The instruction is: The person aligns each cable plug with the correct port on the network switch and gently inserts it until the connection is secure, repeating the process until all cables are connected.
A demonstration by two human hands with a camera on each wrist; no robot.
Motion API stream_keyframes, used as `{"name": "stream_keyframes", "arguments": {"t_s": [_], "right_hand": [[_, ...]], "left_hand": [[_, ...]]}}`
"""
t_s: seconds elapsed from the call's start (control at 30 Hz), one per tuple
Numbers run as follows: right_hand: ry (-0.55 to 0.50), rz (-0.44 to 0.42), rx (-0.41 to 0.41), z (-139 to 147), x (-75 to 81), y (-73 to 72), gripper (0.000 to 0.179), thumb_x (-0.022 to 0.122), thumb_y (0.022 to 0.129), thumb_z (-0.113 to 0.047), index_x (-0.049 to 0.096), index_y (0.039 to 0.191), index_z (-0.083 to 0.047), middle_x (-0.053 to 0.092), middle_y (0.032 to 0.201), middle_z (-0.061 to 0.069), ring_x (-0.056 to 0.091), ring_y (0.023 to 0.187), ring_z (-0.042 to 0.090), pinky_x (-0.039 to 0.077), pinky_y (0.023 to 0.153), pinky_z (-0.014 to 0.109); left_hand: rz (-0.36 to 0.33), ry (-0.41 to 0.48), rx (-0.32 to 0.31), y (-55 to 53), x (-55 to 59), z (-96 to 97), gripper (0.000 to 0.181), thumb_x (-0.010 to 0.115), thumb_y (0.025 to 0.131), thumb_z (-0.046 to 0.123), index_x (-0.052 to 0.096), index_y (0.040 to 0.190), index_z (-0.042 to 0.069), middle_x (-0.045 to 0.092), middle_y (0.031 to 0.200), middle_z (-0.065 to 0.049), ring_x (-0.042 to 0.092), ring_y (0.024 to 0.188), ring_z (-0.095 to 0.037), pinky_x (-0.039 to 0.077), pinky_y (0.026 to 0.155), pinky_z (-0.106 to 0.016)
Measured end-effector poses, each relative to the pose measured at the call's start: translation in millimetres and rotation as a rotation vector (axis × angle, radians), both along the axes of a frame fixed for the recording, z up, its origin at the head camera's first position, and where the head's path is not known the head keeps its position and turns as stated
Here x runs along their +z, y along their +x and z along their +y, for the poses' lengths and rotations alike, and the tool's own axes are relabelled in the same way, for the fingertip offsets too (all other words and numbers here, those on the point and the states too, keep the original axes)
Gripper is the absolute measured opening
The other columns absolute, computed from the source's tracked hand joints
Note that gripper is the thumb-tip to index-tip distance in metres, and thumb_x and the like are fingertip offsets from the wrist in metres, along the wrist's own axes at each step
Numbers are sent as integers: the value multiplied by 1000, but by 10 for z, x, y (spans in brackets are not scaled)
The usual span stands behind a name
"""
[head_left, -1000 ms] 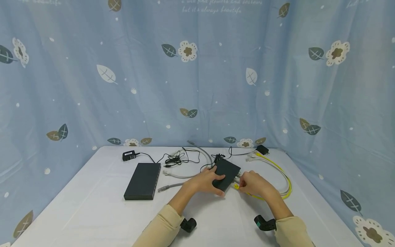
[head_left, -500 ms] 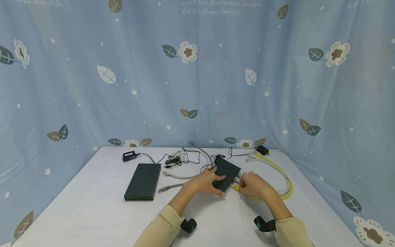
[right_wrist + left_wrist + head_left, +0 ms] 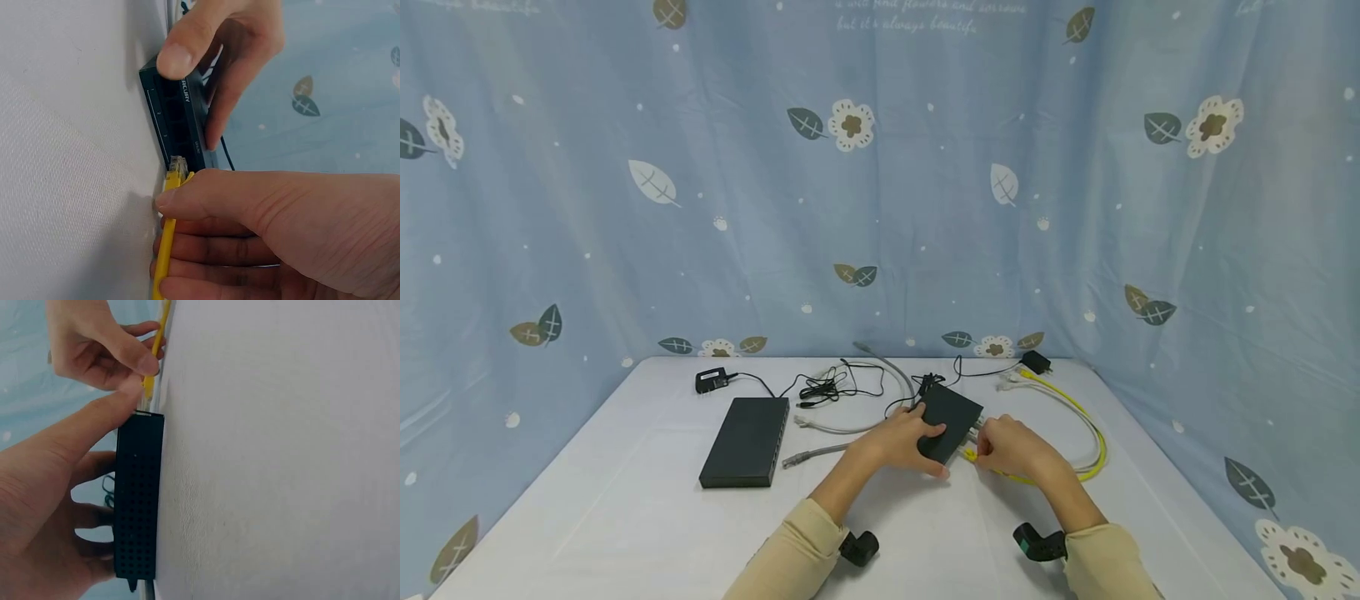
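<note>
My left hand (image 3: 898, 440) holds a small black network switch (image 3: 951, 417), fingers spread over its top and thumb at the corner of its port side. My right hand (image 3: 1011, 446) pinches the plug end of a yellow network cable (image 3: 164, 250) between thumb and fingers. In the right wrist view its clear plug (image 3: 178, 164) is at the row of ports; whether it sits inside one I cannot tell. The left wrist view shows the switch's vented side, with the yellow cable beyond its far end. Grey plugs show on the port side in the head view, partly hidden by my right hand.
To the left lies a larger black network switch (image 3: 747, 442). Grey network cables (image 3: 816, 454) lie between the two switches. Behind are a bundled black power cord (image 3: 823, 390), a black adapter (image 3: 711, 380) and another adapter (image 3: 1036, 362). The yellow cable loops right beside whitish ones.
My right hand has shifted very slightly left, towards the small switch, with the yellow plug. My left hand keeps its hold on the switch.
</note>
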State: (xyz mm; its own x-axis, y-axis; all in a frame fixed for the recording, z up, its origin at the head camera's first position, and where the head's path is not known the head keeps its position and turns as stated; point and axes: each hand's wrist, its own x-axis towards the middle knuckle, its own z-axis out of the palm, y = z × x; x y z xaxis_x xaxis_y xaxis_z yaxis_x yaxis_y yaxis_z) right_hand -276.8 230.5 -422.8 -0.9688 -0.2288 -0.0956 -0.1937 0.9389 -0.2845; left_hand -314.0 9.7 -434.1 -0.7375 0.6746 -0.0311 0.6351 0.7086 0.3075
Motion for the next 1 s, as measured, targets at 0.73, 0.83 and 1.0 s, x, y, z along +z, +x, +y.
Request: {"name": "stream_keyframes", "arguments": {"t_s": [0.73, 0.83, 1.0], "right_hand": [[-33, -21, 19, -31, 53, 73, 17, 79, 81, -14, 69, 68, -16, 62, 62, -5, 55, 54, 11, 46, 54, 26], [-28, -16, 11, -51, 33, 74, 16, 79, 81, -14, 69, 69, -16, 61, 63, -6, 56, 56, 12, 47, 55, 26], [-33, 7, 18, -70, 32, 72, 16, 79, 81, -14, 69, 68, -15, 60, 62, -6, 55, 55, 11, 46, 53, 25]], "left_hand": [[34, 29, 4, 23, -9, 46, 69, 74, 81, 54, 55, 141, 25, 32, 156, -24, 29, 148, -37, 22, 121, -54], [22, 32, 2, 9, -38, 37, 70, 74, 81, 55, 54, 141, 26, 30, 157, -24, 29, 147, -38, 22, 120, -55], [3, 44, 15, -9, -58, 33, 71, 74, 79, 57, 54, 141, 28, 28, 158, -24, 29, 146, -42, 24, 119, -54]]}}
